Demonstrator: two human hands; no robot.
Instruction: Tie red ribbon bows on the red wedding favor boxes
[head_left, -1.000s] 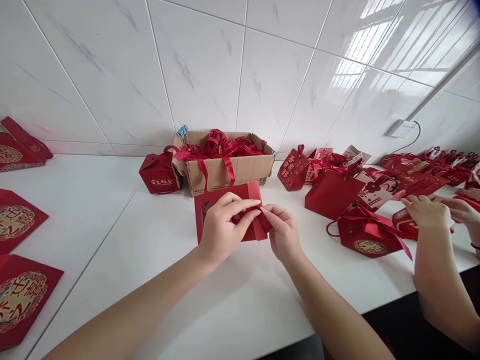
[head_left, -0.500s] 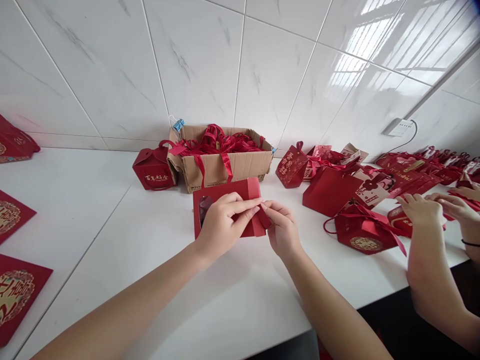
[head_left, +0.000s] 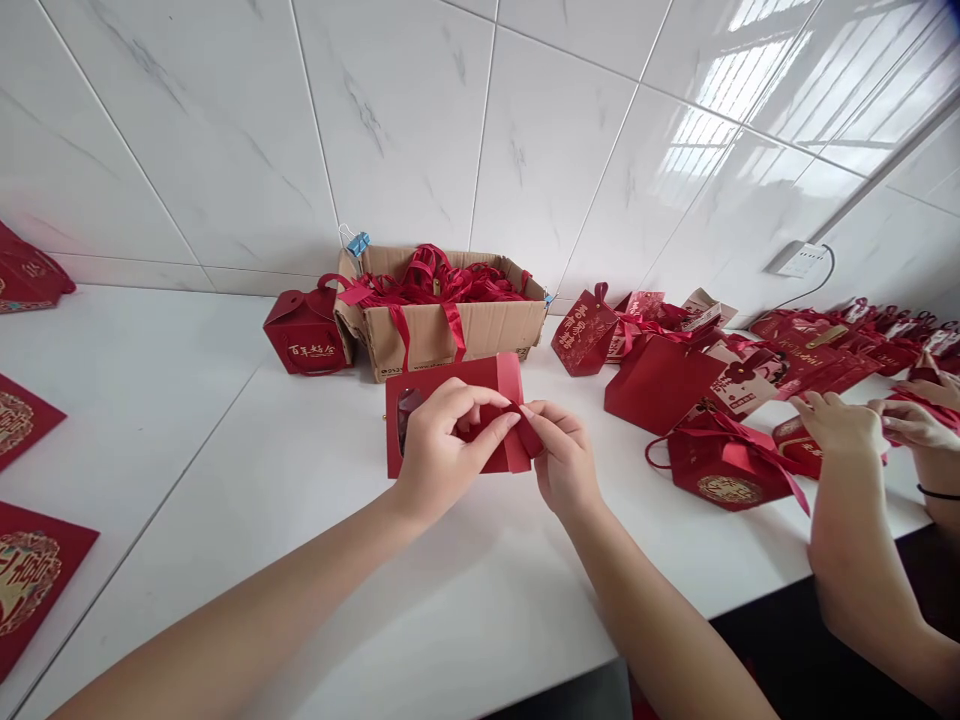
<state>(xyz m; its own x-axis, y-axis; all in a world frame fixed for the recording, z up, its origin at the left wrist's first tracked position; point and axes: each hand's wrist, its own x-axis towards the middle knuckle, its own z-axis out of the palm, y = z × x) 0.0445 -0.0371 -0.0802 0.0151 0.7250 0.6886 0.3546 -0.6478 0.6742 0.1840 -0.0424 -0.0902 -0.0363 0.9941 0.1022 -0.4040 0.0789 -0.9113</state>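
Note:
A red cardboard gift box [head_left: 484, 374] lies before me on the white table [head_left: 330, 600], with a dark window near its left end. My left hand [head_left: 442, 445] rests over the box, index finger and thumb pinched at the flaps on its right end. From the right, my right hand [head_left: 564, 455] grips a small red side flap [head_left: 529, 436] between thumb and fingers. My left hand hides much of the box's middle.
Behind stands a cardboard carton [head_left: 465, 325] of red ribbons, beside a small red box [head_left: 307, 330]. Flat red pieces [head_left: 37, 570] lie at left. Several finished red boxes [head_left: 731, 465] stand at right, near another person's hands [head_left: 840, 425]. A power strip [head_left: 796, 258] hangs on the wall.
My left index finger has bent and drawn back slightly from the flap's edge, while my right hand keeps its grip. The other person's right hand has shifted slightly.

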